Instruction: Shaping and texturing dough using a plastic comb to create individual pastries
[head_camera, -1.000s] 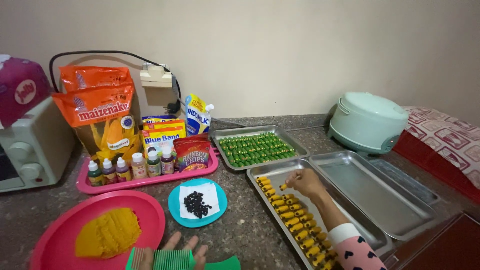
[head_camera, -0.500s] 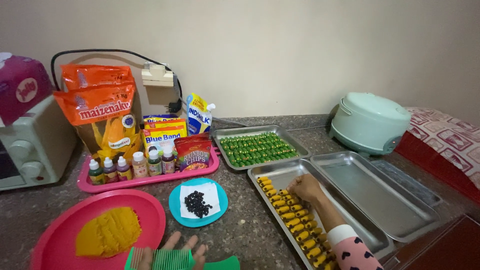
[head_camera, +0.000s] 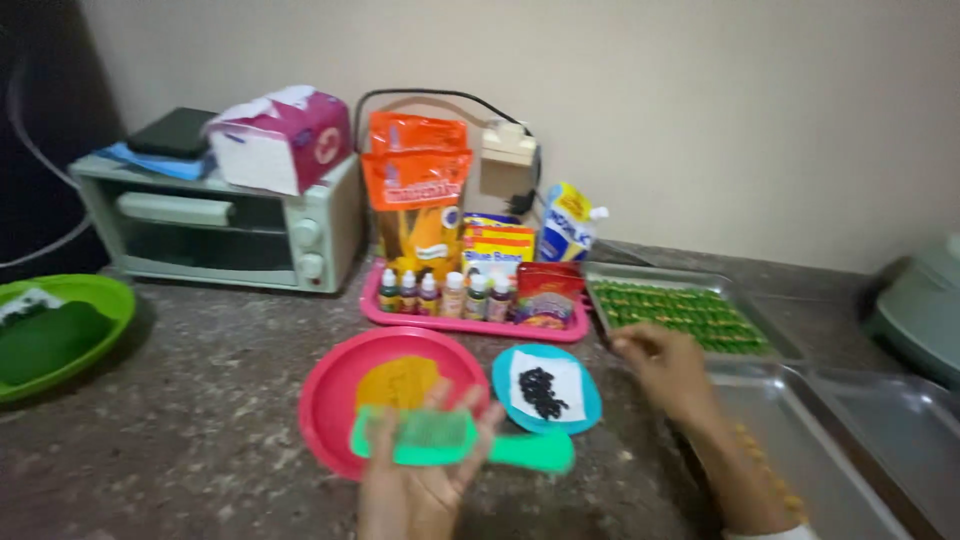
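Observation:
My left hand (head_camera: 420, 490) is palm up at the bottom edge and holds a green comb (head_camera: 440, 440) over the near rim of a pink plate (head_camera: 330, 410), which carries a lump of yellow dough (head_camera: 398, 383). My right hand (head_camera: 665, 368) hovers, blurred, with curled fingers between a blue plate of dark bits (head_camera: 545, 392) and a metal tray (head_camera: 790, 440) with a row of small yellow pieces (head_camera: 765, 470). I see nothing in it. Behind it, another tray holds rows of green pieces (head_camera: 690, 310).
At the back, a pink tray (head_camera: 470, 318) holds small bottles and packets. A toaster oven (head_camera: 230, 225) with a tissue box (head_camera: 285, 140) on top stands to the left, and a green plate (head_camera: 70, 330) lies at the far left. A pale appliance (head_camera: 925, 310) sits at the right edge.
The view has swung left, so the oven and green plate now show. My right hand has left the row of yellow pieces and moved left towards the blue plate. The comb stays in my left hand.

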